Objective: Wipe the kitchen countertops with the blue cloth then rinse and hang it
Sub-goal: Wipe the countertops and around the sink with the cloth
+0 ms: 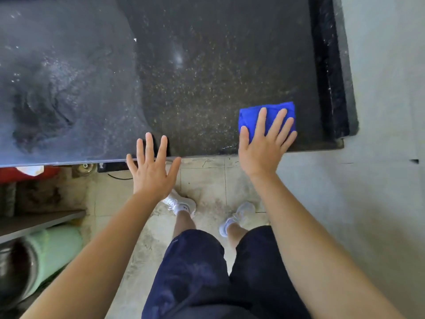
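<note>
The folded blue cloth (251, 117) lies on the dark speckled countertop (207, 77), near its front right corner. My right hand (264, 143) presses flat on the cloth with fingers spread, covering its near half. My left hand (151, 166) hovers open at the counter's front edge, fingers apart, holding nothing. The left part of the counter (57, 77) shows a hazy wet sheen with smear marks.
A raised black rim (328, 77) borders the counter on the right, with a pale wall (391, 88) beyond. Below the counter on the left are a red item (23, 174), a shelf (41, 219) and a green cylinder (59, 242). My feet stand on the tiled floor (207, 180).
</note>
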